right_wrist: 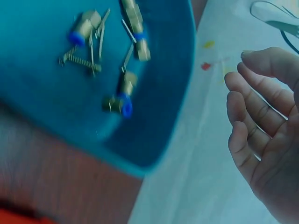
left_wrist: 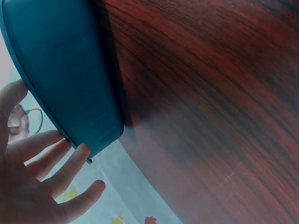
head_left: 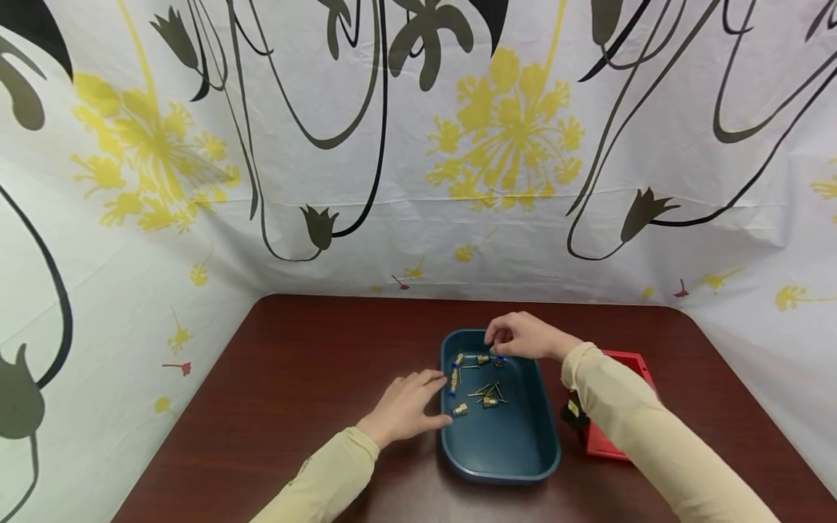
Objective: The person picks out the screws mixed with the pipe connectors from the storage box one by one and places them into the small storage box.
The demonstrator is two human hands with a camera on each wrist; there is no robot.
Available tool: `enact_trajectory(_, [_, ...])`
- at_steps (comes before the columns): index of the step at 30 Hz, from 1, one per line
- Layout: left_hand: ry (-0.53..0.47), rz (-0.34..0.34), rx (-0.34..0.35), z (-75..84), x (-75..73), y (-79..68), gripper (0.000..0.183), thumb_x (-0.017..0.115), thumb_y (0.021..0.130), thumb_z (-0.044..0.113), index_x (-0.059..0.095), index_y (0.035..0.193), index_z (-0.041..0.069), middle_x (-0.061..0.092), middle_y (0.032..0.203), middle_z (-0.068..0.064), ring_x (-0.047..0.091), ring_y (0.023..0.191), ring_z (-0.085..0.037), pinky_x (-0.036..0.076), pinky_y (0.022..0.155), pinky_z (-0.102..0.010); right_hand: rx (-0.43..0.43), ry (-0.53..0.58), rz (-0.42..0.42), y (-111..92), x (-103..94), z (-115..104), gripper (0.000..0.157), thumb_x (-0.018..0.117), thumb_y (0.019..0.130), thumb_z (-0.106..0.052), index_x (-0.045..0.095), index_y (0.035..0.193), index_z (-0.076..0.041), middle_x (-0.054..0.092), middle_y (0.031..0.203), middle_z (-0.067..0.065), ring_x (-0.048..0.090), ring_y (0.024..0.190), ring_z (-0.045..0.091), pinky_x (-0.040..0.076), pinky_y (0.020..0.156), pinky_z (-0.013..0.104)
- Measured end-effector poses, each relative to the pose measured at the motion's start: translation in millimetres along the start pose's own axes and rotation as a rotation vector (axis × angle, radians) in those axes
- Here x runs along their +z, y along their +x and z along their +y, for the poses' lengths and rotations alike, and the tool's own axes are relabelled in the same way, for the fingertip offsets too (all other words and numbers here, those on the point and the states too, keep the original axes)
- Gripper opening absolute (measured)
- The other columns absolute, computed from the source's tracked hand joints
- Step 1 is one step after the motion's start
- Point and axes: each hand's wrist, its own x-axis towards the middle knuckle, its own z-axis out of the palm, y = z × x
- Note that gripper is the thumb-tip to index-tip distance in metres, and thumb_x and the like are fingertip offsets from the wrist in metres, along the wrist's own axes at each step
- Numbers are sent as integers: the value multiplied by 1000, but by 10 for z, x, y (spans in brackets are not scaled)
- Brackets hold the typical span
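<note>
A blue plastic tray (head_left: 500, 477) holds several brass fittings (head_left: 461, 410), some with blue rings, and several thin screws (head_left: 480, 392). My left hand (head_left: 404, 408) is at the tray's left side, fingers spread and thumb apart, with fingertips right at the rim. From the left wrist view, the fingers lie along the outer edge of the tray. Over the far right corner is my right hand (head_left: 531, 337), its fingers loosely bent. The right wrist view shows nothing between those fingers. Close below, inside the tray, lie blue-ringed fittings (right_wrist: 127, 88).
Right of the blue tray lies a red tray (head_left: 607, 444), partly hidden under my right sleeve (head_left: 628, 407). A dark object with a yellow mark (head_left: 574, 412) sits between the two trays. A patterned cloth (head_left: 405, 240) hangs behind the brown wooden table (head_left: 327, 363).
</note>
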Motion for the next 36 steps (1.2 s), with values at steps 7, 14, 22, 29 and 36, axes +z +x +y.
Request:
enact_trajectory(7, [7,-2,6,4,-14,0,64,60,77,49,49,127,10,46,125,-3,46,108,-19,38,84,-40,33,63,-55,179,285,11,10,58,81,-5,61,90,-9,58,77,-1,55,65,11,45,61,28])
enact_trajectory(14, [12,-3,2,-5,-23,-5,64,60,78,49,48,128,11,46,125,-3,46,108,-18,38,85,-39,122,99,-94,269,499,60,13,60,78,-2,61,91,-2,56,75,-3,53,68,12,44,63,29])
enact_trajectory(22, [11,2,12,-8,-16,-7,64,60,78,49,48,128,10,46,125,-3,46,108,-18,39,84,-39,183,99,-128,302,708,129,14,59,76,3,62,88,-4,57,75,0,53,66,12,44,61,29])
enact_trajectory(29, [10,9,8,-4,-12,-12,64,60,78,48,49,127,10,46,125,-3,45,109,-18,38,85,-40,196,57,-107,306,858,169,18,59,70,5,62,81,-9,55,73,-3,50,65,12,43,58,29])
enact_trajectory(36, [12,11,14,-5,-17,-13,64,60,78,48,49,127,10,46,125,-3,45,109,-18,38,85,-39,202,64,-93,299,930,159,18,60,69,7,61,79,-8,54,71,-3,50,62,12,42,55,27])
